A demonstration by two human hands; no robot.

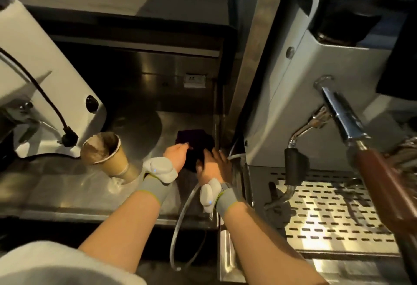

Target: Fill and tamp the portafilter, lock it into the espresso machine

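A dark cloth [194, 141] lies on the steel counter [67, 192] between the white grinder [33, 63] and the espresso machine [316, 81]. My left hand [177, 154] grips the cloth's left side. My right hand [213, 164] presses on its right side, fingers closed over the fabric. What the cloth covers is hidden. A portafilter with a brown wooden handle [379, 171] sticks out from the espresso machine at the right, its metal neck [343, 113] running up toward the machine. Both wrists wear grey bands with white sensor pods.
A used paper cup [106, 153] with brown residue stands on the counter left of my hands. The steam wand [295, 165] hangs over the perforated drip tray [327, 214]. A clear hose [180, 223] loops down at the counter's front edge. A black cable [45, 97] crosses the grinder.
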